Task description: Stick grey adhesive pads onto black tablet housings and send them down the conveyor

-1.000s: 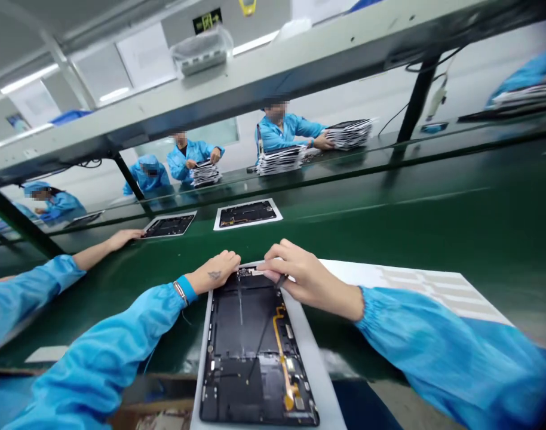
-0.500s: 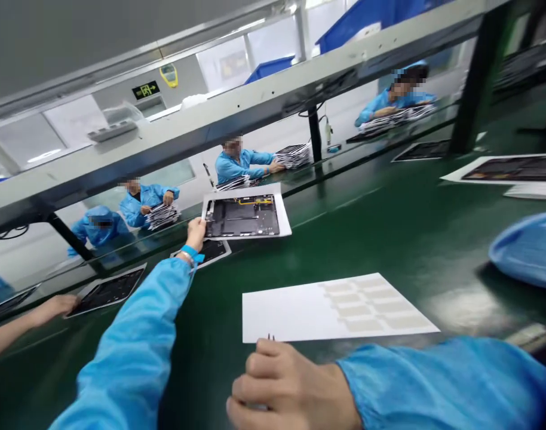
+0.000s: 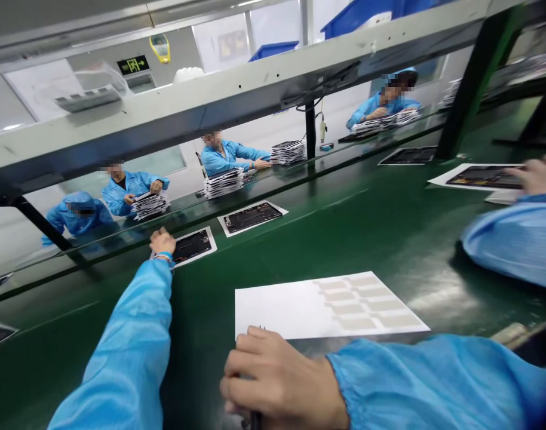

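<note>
My left hand is stretched out over the left end of a black tablet housing lying on white paper. Its fingers look bent and a little apart; their tips are partly hidden. Another black housing on white paper lies to the right of it. Closer to me, my right hand is closed around dark tweezers. Their fine tips show above the fingers, over the near left corner of a white sheet that bears rows of beige adhesive pieces.
A co-worker's hand touches a housing at the right. Beside that sleeve lies a blue cloth item. The green belt runs across, under a metal shelf. Several people in blue handle stacks beyond.
My left hand has let go of the housing it held, which now lies on the belt, and moved left to another one. A co-worker's hand left at the left; another appeared at the right.
</note>
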Available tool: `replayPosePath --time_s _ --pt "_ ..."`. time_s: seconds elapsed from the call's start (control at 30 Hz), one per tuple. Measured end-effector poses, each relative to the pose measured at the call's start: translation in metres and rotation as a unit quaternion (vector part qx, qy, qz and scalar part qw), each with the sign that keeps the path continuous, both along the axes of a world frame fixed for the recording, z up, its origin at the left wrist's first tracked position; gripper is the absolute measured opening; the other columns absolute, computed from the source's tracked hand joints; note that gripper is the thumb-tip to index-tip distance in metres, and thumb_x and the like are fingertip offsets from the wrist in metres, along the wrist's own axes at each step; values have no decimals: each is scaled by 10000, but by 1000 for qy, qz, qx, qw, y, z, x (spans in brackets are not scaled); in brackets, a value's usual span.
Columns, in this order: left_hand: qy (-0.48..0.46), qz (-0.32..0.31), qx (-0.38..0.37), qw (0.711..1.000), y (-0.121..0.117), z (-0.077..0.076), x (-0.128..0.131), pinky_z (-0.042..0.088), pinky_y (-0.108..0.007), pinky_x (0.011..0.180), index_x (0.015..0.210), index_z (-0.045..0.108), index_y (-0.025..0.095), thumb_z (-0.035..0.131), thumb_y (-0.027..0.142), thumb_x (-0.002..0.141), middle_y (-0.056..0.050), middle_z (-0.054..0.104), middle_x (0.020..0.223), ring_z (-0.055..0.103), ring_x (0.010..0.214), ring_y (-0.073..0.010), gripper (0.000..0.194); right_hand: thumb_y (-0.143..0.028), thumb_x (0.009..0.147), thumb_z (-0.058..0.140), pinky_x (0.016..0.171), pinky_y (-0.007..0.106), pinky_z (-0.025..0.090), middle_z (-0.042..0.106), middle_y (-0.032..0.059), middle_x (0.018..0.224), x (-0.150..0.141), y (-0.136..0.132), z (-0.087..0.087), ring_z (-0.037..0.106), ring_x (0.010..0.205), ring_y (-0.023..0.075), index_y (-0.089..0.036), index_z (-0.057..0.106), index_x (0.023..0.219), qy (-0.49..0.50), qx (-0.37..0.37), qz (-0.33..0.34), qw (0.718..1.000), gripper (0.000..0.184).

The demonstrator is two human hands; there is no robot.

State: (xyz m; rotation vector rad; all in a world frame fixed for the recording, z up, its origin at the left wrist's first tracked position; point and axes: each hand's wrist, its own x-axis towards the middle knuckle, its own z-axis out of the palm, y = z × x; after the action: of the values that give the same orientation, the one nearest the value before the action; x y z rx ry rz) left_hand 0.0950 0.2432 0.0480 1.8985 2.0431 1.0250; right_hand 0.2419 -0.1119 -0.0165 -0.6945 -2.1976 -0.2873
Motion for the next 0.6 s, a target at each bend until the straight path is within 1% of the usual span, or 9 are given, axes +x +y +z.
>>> replayPosePath --time_s 0.07,0.1,0.13,0.2,0.3,0.37,0.5,0.57,0.6 --pt "35 47 -37 998 -5 -1 -46 474 -539 1046 1332 549 168 647 333 962 -121 500 1413 525 1262 -298 416 -304 988 564 601 333 254 653 7 835 -2 0 0 446 720 153 -169 633 854 -12 -19 -1 1000 203" --pt "47 66 -57 995 -7 -3 -63 484 -531 1035 1322 555 165 649 335 962 -121 512 1398 537 1247 -293 410 -296 985 566 603 334 256 655 9 838 -2 1 0 452 728 154 -171 634 854 -16 -27 -4 999 194" --pt "56 81 -76 992 -9 -5 -77 494 -523 1024 1313 560 162 650 338 961 -120 525 1380 549 1230 -288 404 -289 983 567 603 335 259 657 11 840 -2 1 0 456 734 154 -173 634 853 -17 -34 -6 999 187" --pt "65 91 -100 989 -9 -10 -92 514 -504 998 1300 567 158 645 348 965 -117 549 1345 573 1193 -275 393 -270 980 567 603 335 270 658 13 836 -3 3 0 459 737 154 -173 632 844 -10 -43 -9 999 179" --pt "64 66 -109 990 -7 -13 -92 542 -464 955 1281 576 156 640 361 969 -108 579 1293 605 1136 -254 378 -242 973 559 599 334 295 652 25 819 -2 7 -1 458 727 158 -167 638 837 3 -52 -18 998 174" --pt "59 44 -102 992 -6 -11 -87 553 -443 933 1274 578 156 648 364 965 -105 589 1271 616 1112 -247 379 -233 964 557 602 331 314 650 36 819 -1 9 -2 464 724 162 -163 648 840 7 -55 -19 998 170" --pt "52 10 -74 996 -15 6 -79 558 -430 920 1269 580 152 655 365 961 -106 594 1258 621 1100 -245 382 -211 955 550 636 318 372 655 54 845 2 15 -4 489 743 173 -158 662 883 20 -74 -8 997 143" --pt "52 -5 -55 997 -25 17 -78 560 -430 918 1269 580 153 652 365 963 -105 594 1257 622 1096 -243 380 -201 940 562 693 321 423 665 80 922 4 19 -4 518 799 190 -143 660 1005 38 -103 -8 994 131" --pt "51 -14 -44 998 -31 23 -78 561 -431 916 1270 579 153 648 366 965 -104 595 1256 623 1092 -241 378 -194 932 567 736 330 450 665 99 976 5 21 -4 534 846 202 -133 646 1083 54 -122 -10 991 181"
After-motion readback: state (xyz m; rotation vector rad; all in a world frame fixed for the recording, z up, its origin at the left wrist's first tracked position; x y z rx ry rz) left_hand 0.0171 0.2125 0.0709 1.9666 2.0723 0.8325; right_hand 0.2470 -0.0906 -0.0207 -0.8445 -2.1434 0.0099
